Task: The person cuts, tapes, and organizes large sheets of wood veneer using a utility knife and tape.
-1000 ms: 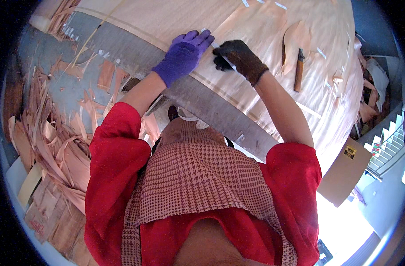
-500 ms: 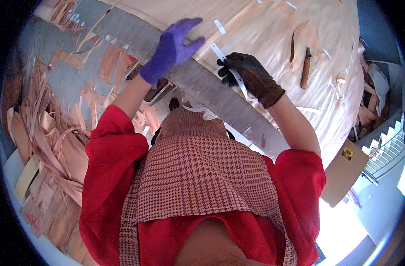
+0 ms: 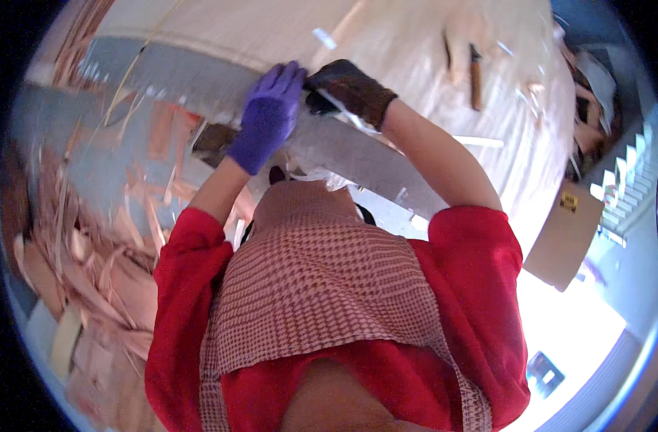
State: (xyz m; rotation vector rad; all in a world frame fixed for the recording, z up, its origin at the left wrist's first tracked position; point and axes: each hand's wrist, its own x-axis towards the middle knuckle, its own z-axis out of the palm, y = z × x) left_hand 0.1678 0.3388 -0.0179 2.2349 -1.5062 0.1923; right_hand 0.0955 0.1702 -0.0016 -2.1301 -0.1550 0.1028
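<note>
My left hand (image 3: 270, 115), in a purple glove, lies over the near edge of the table with its fingers stretched out and close together. Just to its right is my right hand (image 3: 352, 92), in a dark brown and black glove, fingers bent around a narrow white strip (image 3: 350, 117). Part of that strip trails out under the palm; the rest is hidden by the glove. Beyond both hands spreads a large pale wood veneer sheet (image 3: 408, 86), slightly blurred. The fingertips of the two hands nearly touch at the sheet's near edge.
A wooden-handled knife (image 3: 476, 83) lies on the veneer at the right. Another short white strip (image 3: 324, 38) sits beyond my hands. Heaps of veneer offcuts (image 3: 91, 266) cover the floor at left. A brown cardboard piece (image 3: 565, 234) and a white rack (image 3: 628, 194) stand at right.
My right hand has moved left with the white strip, up beside my left hand. The left hand's fingers, spread before, are now together. The whole view has shifted a little.
</note>
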